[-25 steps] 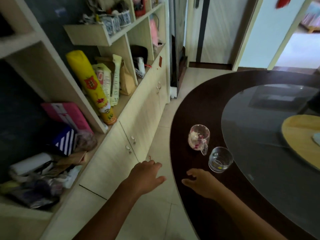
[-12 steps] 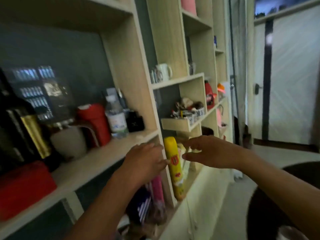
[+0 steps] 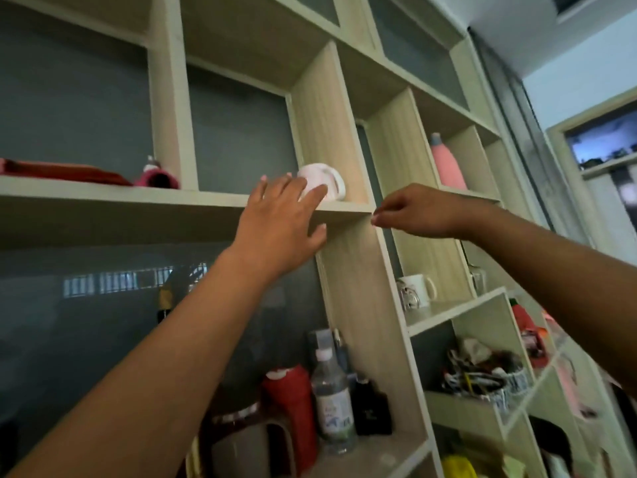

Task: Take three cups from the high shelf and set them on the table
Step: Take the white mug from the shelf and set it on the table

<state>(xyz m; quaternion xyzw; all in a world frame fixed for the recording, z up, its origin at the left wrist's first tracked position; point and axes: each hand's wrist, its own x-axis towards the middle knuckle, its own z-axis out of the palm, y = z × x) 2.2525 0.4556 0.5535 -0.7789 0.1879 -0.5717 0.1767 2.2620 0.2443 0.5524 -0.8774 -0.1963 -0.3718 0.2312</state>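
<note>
— So, what fills the view?

— Mostly a pale wooden shelf unit (image 3: 348, 108) with grey back panels, split into many compartments. The wide lower compartment holds a red flask (image 3: 293, 405), a clear plastic bottle (image 3: 332, 405) and a small dark bottle (image 3: 370, 408) standing close together. To the right, a narrower compartment holds a white mug (image 3: 418, 293) with a glass mug just in front of it. Higher right stands a pink bottle (image 3: 446, 162).

— And the cup to be fetched?

— A white cup (image 3: 325, 181) sits on the high shelf, in the right corner of its compartment, handle toward the side wall.

— Where are the hands?

— The left hand (image 3: 282, 222) is raised with fingers spread, fingertips over the shelf edge and right at the cup; I cannot tell whether they touch it. The right hand (image 3: 413, 215) hovers just right of that compartment's divider, fingers curled loosely, holding nothing, apart from the cup.
</note>
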